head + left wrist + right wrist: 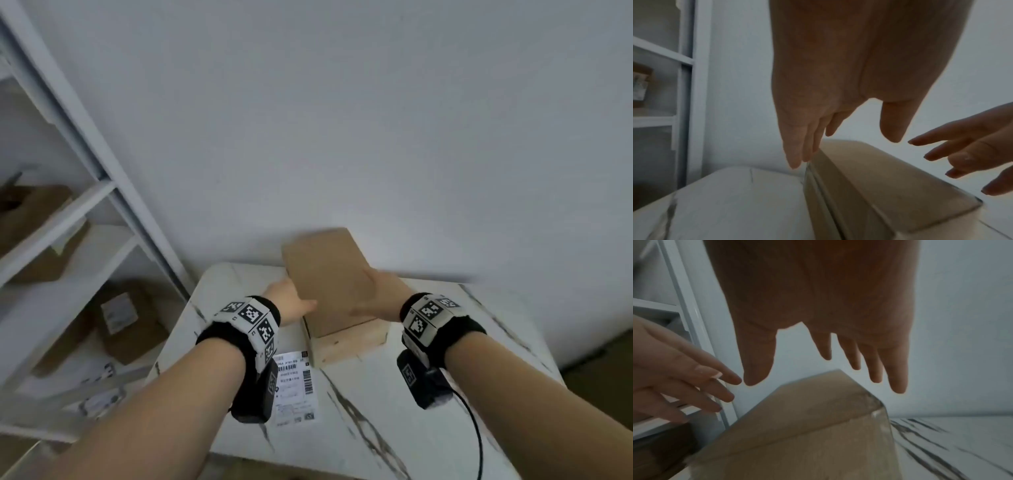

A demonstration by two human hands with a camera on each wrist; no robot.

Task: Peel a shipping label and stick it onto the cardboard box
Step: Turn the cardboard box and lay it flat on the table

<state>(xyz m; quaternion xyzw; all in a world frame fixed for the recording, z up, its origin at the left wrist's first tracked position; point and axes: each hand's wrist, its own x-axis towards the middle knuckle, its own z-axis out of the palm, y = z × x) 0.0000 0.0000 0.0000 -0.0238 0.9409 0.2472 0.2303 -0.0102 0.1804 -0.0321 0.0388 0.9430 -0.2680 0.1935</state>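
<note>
Brown cardboard fills the middle of the head view: the cardboard box [329, 281] is tilted over a low wooden block [352, 342] on the marbled tabletop [394, 411], flanked by the left hand [289, 301] and the right hand [380, 298]. The shipping label [294, 387] is seen lying flat on the tabletop, just nearer than the block, unpeeled. Shelves [68, 212] with other boxes stand to the left.

In the left wrist view, the left fingers [797, 152] are held straight and close together beside the box's edge; contact cannot be told for certain.

In the right wrist view, the right fingers [898, 376] are spread and straight above the box, apparently clear of it.

With no firm grip shown, the tilted box could be expected to slip or drop off the block, landing on the label and creasing it.
</note>
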